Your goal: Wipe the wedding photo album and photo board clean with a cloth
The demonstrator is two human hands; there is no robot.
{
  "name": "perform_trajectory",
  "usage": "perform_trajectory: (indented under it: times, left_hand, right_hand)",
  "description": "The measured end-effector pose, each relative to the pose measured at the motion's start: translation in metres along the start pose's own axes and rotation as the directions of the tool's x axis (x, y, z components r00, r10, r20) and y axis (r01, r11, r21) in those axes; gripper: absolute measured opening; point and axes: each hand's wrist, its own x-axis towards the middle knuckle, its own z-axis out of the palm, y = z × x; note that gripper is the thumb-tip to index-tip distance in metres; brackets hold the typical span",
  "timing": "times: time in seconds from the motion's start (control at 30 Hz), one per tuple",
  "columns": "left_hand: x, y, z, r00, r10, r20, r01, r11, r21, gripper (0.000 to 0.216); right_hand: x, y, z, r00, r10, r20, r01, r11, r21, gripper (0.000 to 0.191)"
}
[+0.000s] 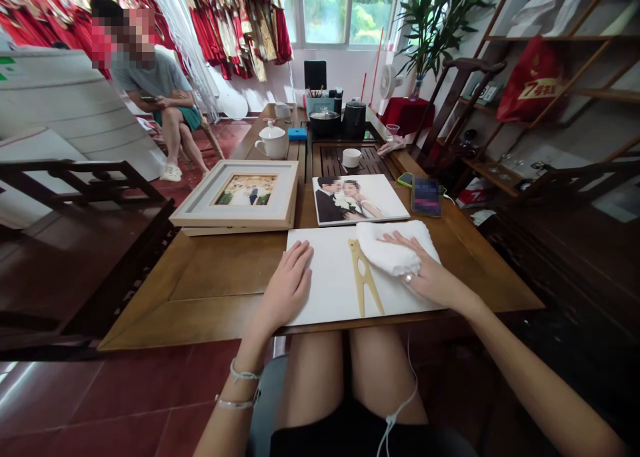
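Observation:
A white board [330,290] lies face down at the near edge of the wooden table [220,284]. My left hand [289,280] rests flat on its left part, fingers stretched out. My right hand [425,270] presses a folded white cloth [387,247] onto the board's upper right part, fingers laid over the cloth. A tan wooden stand piece [365,280] sits fixed on the board between my hands.
A framed photo [240,194] lies at the left, a printed wedding photo [357,200] and a phone [426,196] beyond the board. A teapot [273,140], cup and kettles stand further back. Another person sits far left on a stool. Chairs flank the table.

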Motion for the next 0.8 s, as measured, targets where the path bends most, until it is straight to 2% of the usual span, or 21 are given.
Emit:
perform_trajectory:
  times: [0.1,0.2,0.3,0.43,0.53,0.63,0.8]
  left_hand:
    - [0.000,0.000,0.000,1.000,0.002,-0.006,-0.002,1.000,-0.010,0.048]
    - [0.000,0.000,0.000,1.000,0.010,-0.018,-0.010,1.000,-0.017,0.048]
    - [0.000,0.001,0.000,1.000,0.016,-0.026,-0.016,1.000,-0.019,0.047]
    - [0.000,0.002,-0.001,1.000,0.003,-0.011,-0.003,1.000,-0.011,0.047]
    - [0.000,0.002,-0.001,1.000,0.001,-0.001,-0.001,1.000,-0.012,0.048]
    - [0.000,0.002,-0.001,1.000,0.000,0.005,0.000,1.000,-0.013,0.048]
    - [0.000,0.000,-0.001,1.000,0.007,-0.001,-0.007,1.000,-0.025,0.047]
  right_hand:
    - [0.030,0.015,0.001,1.000,0.028,0.009,-0.028,0.999,-0.024,0.061]
    - [0.038,0.008,0.009,1.000,0.019,0.003,-0.019,1.000,-0.023,0.063]
    - [0.021,-0.016,0.017,0.999,-0.033,-0.012,0.033,0.999,0.025,0.066]
    - [-0.022,-0.050,0.020,0.996,-0.088,0.024,0.085,0.991,0.105,0.070]
    - [-0.044,-0.059,0.017,0.993,-0.095,0.064,0.085,0.986,0.144,0.069]
    - [-0.040,-0.045,0.012,0.996,-0.073,0.045,0.064,0.983,0.173,0.062]
    - [0.009,-0.002,0.000,0.999,0.041,-0.007,-0.039,0.982,0.185,0.049]
